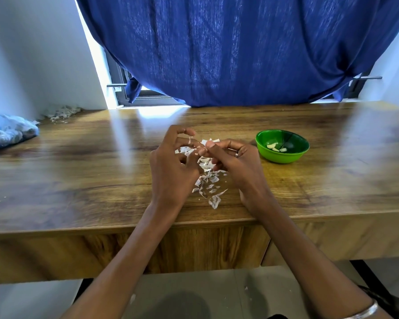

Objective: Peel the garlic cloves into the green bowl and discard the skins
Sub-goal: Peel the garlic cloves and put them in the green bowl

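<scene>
Wooden worktop (pixel 78 171) against white walls (pixel 32 54); blue curtain (pixel 240 47) covers a window (pixel 134 93), with daylight entering at its left edge; grey floor (pixel 217 293) below.

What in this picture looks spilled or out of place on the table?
Loose garlic skins lie scattered on the table between the left hand and the right hand, not discarded. A second heap of skins sits in the far left corner. The green bowl stands upright.

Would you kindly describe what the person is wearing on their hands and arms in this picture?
Both forearms are bare, with no sleeves in view. The right hand carries a slim ring on one finger, and a silver bangle sits on the right wrist. The left hand shows no jewellery, though a scrap of garlic skin clings to one finger.
</scene>
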